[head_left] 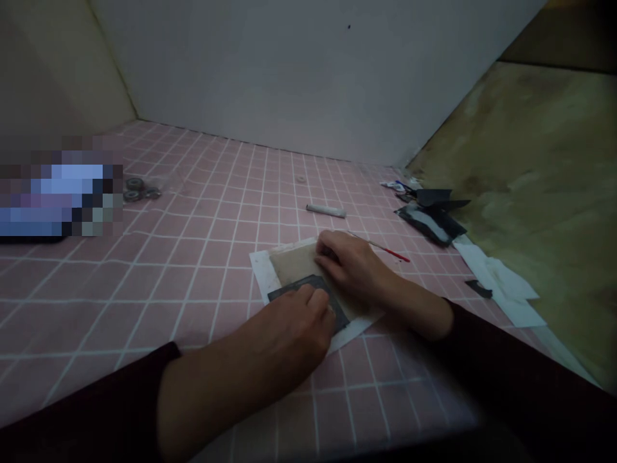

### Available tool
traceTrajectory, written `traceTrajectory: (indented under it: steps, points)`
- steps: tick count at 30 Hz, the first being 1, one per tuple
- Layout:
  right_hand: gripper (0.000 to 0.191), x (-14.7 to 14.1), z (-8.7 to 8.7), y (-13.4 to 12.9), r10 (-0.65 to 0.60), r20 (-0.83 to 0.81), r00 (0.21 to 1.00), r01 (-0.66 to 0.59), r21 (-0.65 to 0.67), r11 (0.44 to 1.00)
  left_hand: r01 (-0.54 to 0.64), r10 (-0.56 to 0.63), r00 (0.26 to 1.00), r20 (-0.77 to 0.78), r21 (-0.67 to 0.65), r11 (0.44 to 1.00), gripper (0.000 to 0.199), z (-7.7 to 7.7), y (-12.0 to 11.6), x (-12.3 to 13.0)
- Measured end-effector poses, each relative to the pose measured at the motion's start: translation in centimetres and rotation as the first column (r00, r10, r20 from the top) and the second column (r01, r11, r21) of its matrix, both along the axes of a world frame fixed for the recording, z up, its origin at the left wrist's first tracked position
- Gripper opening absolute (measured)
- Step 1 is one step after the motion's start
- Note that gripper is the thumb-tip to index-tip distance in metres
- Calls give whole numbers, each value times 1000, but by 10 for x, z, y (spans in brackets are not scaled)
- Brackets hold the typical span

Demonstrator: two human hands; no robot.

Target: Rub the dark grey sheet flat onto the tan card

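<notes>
A white sheet [260, 263] lies on the table with a beige panel [294, 260] on it. Across the panel's near part is a dark grey, flat piece [340, 314]. My left hand [299, 325] is over this piece, its fingers curled down and their tips hidden from view. Farther up, at the panel's right side, my right hand [354, 267] is closed with thumb and fingers together. Whatever sits between those fingers, if anything, is too small to make out. A thin red-handled tool [398, 254] lies just beyond the right hand.
The pink checked tablecloth [193, 270] carries a whitish tube [326, 211] behind the sheet. Several small round rolls [135, 186] stand at the left, near a pixelated screen [58, 199]. Black scraps [434, 215] and white paper [501, 286] lie along the right wall.
</notes>
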State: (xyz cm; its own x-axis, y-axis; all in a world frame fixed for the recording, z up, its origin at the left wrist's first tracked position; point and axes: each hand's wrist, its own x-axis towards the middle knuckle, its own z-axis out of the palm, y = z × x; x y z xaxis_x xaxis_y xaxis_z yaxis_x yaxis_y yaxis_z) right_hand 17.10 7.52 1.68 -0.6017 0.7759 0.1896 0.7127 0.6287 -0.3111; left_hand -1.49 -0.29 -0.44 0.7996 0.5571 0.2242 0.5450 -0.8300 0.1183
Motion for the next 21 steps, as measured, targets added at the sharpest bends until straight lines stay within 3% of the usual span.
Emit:
traceTrajectory:
  steps: [6,11,18,21]
  points:
    - [15,17,8,-15,0,197,980,24,-121,992,7,-7,1000,-2,7,1000,13,-2,-1,0]
    - [10,2,-2,-3,-47,70,996,45,27,999,-6,6,1000,-15,1,1000,15,2,0,1]
    - [8,20,2,-17,-13,131,991,28,-115,993,1,-1,1000,23,10,1000,15,-2,-1,-1]
    - [12,8,1,-10,-31,61,998,35,-55,998,-2,2,1000,-1,18,1000,12,-3,0,0]
